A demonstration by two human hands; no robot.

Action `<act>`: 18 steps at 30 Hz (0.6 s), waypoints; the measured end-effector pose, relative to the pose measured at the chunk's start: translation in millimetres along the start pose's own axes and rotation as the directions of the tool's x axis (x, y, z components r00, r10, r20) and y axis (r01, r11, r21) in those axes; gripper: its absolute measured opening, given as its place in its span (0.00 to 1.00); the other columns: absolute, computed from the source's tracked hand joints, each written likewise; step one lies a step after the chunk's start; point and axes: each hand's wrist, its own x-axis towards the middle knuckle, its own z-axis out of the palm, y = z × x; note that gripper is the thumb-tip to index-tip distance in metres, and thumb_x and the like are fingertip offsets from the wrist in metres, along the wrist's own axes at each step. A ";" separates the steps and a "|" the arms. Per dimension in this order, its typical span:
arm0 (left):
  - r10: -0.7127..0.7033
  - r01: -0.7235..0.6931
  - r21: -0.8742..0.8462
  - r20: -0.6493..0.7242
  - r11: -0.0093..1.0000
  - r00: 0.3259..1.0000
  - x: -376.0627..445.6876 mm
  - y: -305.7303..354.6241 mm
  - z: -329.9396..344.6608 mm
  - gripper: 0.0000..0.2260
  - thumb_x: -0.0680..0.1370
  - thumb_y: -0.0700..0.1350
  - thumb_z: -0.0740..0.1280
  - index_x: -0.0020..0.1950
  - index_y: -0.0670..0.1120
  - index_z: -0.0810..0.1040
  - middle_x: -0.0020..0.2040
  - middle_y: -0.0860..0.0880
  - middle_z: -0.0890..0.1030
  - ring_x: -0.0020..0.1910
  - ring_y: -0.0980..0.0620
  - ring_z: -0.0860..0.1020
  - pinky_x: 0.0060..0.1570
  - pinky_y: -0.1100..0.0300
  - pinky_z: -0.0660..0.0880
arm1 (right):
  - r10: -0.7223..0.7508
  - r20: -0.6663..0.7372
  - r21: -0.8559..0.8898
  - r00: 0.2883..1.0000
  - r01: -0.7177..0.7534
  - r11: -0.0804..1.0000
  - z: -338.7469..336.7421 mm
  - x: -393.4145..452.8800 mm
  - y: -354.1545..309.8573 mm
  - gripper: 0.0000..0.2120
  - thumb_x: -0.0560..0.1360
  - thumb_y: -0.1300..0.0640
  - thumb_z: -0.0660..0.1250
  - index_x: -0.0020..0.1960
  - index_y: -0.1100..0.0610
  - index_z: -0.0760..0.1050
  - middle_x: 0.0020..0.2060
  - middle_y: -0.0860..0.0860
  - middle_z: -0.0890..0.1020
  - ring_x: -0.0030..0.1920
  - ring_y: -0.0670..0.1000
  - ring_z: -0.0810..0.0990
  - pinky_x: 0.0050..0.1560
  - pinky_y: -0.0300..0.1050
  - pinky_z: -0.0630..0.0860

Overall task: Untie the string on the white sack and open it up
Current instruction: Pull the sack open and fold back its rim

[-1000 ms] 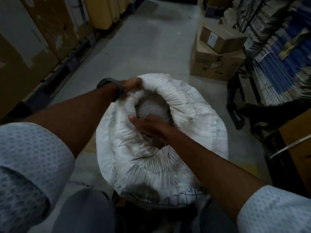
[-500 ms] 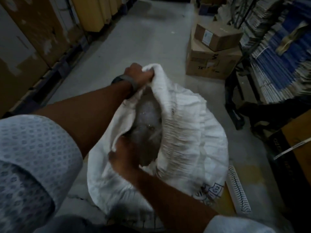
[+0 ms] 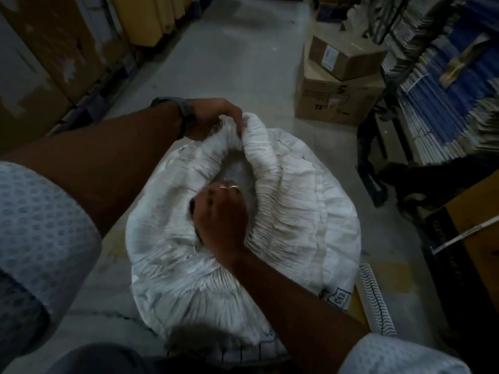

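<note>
The white woven sack (image 3: 305, 211) stands on the floor in front of me, its mouth open and its rim rolled into crinkled folds. A clear plastic liner (image 3: 237, 171) shows inside the opening. My left hand (image 3: 216, 117), with a dark watch on the wrist, is closed on the far edge of the rim. Inside the mouth at its near side is my right hand (image 3: 221, 214), wearing rings, with its fingers curled on the inner fabric. No string is visible.
Two stacked cardboard boxes (image 3: 337, 85) stand on the floor to the far right. Shelves of blue and white stacked goods (image 3: 445, 76) line the right side. Large brown cartons (image 3: 40, 63) line the left. A spiral-bound pad (image 3: 375, 298) lies by the sack's right side.
The sack's mouth has gone from pulled tall and narrow to wider and flatter. My left hand came back toward me with the rim, and my right hand moved to the right inside the opening.
</note>
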 end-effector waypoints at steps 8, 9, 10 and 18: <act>0.641 -0.347 0.582 -0.431 0.735 0.635 -38.6 -29.6 15.4 0.13 0.78 0.54 0.59 0.40 0.47 0.69 0.34 0.44 0.77 0.36 0.40 0.78 0.35 0.53 0.69 | 0.179 -0.099 -0.126 0.979 -0.191 0.973 -22.8 30.6 33.3 0.09 0.70 0.60 0.70 0.51 0.55 0.79 0.52 0.56 0.81 0.51 0.60 0.79 0.51 0.55 0.73; 0.679 -0.348 0.656 -0.351 0.670 0.645 -45.2 -37.1 22.3 0.11 0.79 0.53 0.57 0.42 0.47 0.70 0.36 0.42 0.79 0.38 0.38 0.79 0.34 0.52 0.69 | 0.192 -0.068 -0.148 0.979 -0.200 0.969 -27.6 33.7 36.1 0.10 0.71 0.60 0.68 0.51 0.53 0.77 0.52 0.55 0.80 0.50 0.59 0.77 0.51 0.55 0.71; 0.683 -0.333 0.702 -0.296 0.629 0.668 -50.7 -44.8 29.7 0.11 0.79 0.53 0.56 0.45 0.47 0.70 0.40 0.42 0.80 0.40 0.38 0.79 0.35 0.52 0.69 | 0.191 -0.039 -0.170 0.981 -0.194 0.966 -32.4 36.1 38.4 0.11 0.70 0.59 0.66 0.52 0.51 0.76 0.51 0.54 0.79 0.50 0.58 0.77 0.50 0.55 0.70; 0.505 -0.033 0.921 -0.184 0.389 0.843 -46.9 -84.6 46.1 0.33 0.66 0.58 0.73 0.66 0.47 0.69 0.59 0.42 0.71 0.55 0.40 0.72 0.49 0.47 0.70 | 0.304 -0.015 -0.346 0.953 -0.290 0.893 -40.3 55.4 67.5 0.22 0.70 0.59 0.67 0.63 0.55 0.72 0.59 0.58 0.77 0.56 0.61 0.74 0.54 0.55 0.68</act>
